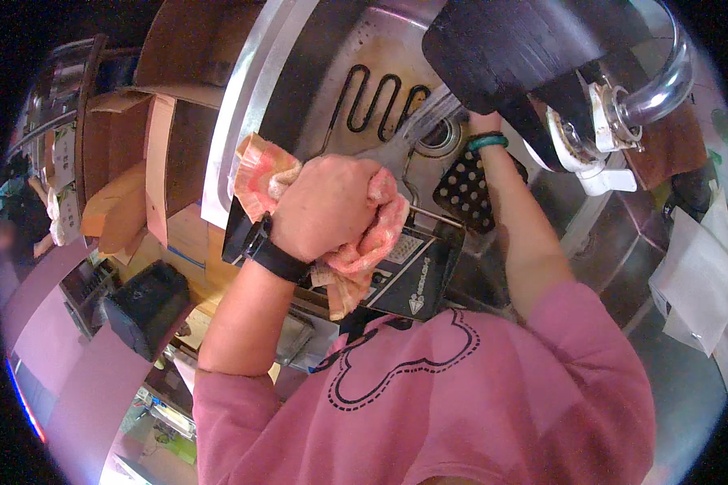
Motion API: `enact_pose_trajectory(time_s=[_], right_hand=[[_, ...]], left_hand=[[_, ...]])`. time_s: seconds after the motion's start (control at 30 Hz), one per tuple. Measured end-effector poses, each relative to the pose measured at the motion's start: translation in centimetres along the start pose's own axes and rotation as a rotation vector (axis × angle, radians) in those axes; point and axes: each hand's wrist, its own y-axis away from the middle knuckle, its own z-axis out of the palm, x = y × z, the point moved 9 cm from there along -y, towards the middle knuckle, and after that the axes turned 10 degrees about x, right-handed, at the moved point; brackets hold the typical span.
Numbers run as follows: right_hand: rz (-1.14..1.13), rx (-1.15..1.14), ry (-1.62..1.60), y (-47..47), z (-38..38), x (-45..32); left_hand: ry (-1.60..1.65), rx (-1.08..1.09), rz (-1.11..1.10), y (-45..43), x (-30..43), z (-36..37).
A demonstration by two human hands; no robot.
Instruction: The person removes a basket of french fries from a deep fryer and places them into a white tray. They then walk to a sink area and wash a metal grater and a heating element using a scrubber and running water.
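My left hand [324, 209], with a black watch on its wrist, is closed around a bunched pink and cream cloth [373, 242] above the near edge of a metal sink [324, 115]. My right hand [485, 123] reaches toward a large dark flat panel [497, 54]; its fingers are hidden behind it, so its grip cannot be told. A green bracelet circles the right wrist. Water [421, 121] streams down into the sink between the hands. A winding dark tube [367, 103] lies on the sink's bottom near the drain [440, 142].
A black perforated mat [470, 188] is beside my right forearm. A metal faucet [661, 91] stands at the right. Cardboard boxes [158, 163] and a black container [148, 309] are at the left, where another person [21, 200] is at the far edge. Paper sheets [694, 273] are at right.
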Motion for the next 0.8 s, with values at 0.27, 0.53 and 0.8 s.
enact_pose_trajectory(time_s=[0.27, 0.53, 0.8], right_hand=[[-0.045, -0.26, 0.412, 1.6, 6.6, 1.1], [-0.026, -0.071, 0.498, -1.3, 1.0, 0.4], [-0.324, -0.406, 0.396, 7.6, 6.4, -7.2]], left_hand=[[0.064, 0.003, -0.042, 0.0, 0.5, -0.5], [0.021, 0.011, 0.013, -0.1, 0.4, -0.3], [0.045, 0.044, 0.03, -0.1, 0.7, -0.7]])
